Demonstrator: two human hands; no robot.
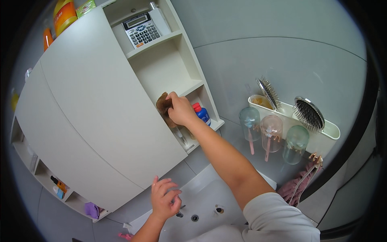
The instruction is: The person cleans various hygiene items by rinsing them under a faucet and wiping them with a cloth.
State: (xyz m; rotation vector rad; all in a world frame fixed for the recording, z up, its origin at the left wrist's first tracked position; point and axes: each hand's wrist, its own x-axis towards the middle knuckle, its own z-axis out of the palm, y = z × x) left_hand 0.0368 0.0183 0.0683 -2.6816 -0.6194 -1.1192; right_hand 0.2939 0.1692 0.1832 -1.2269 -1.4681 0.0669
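My right hand (180, 109) reaches into the open side shelves of a white wall cabinet (99, 90) and grips a brown cloth-like item (164, 104), whose exact kind I cannot tell. Just right of that hand, a blue bottle with a red cap (202, 113) stands in the lowest compartment. Beneath the brown item a clear slender object (180, 136) is partly hidden. My left hand (165, 198) is raised with bent, parted fingers above the left side of the white washbasin (205, 193), near the faucet (180, 214), and holds nothing.
A calculator (142, 31) occupies the top compartment. On the right wall, a white holder (320, 137) carries two hairbrushes (308, 115), with tinted cups (271, 133) hanging below it. A small dark-capped bottle (219, 210) lies in the basin. Bottles (65, 18) stand on the cabinet top.
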